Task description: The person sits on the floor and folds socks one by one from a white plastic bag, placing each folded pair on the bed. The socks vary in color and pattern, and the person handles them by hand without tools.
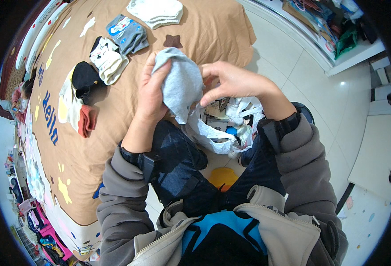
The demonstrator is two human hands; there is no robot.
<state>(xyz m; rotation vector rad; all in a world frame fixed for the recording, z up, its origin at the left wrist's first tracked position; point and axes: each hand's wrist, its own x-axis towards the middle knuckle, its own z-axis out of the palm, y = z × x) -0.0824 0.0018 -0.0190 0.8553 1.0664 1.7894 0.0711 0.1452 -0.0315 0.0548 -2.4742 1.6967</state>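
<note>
My left hand (154, 89) grips a light grey cloth item (181, 83), perhaps a sock, with the thumb over its near side. At the cloth's right edge is my right hand (228, 81), its fingers curled; whether they pinch the fabric cannot be told. Below that hand, a white plastic bag (212, 134) stands open between my knees with mixed socks and small items inside. On the bed lie folded white socks (157, 11), a grey-blue pair with a cartoon figure (127, 33), a white and black pair (109, 61), a black pair (86, 78) and a cream pair with red cuffs (70, 106).
A bed with a tan printed sheet (122, 116) fills the left side. A person (21, 96) is at its far left edge. Pink baskets (54, 232) stand lower left. An open cabinet or shelf (351, 63) holding bags is at upper right, beyond the tiled floor (305, 73).
</note>
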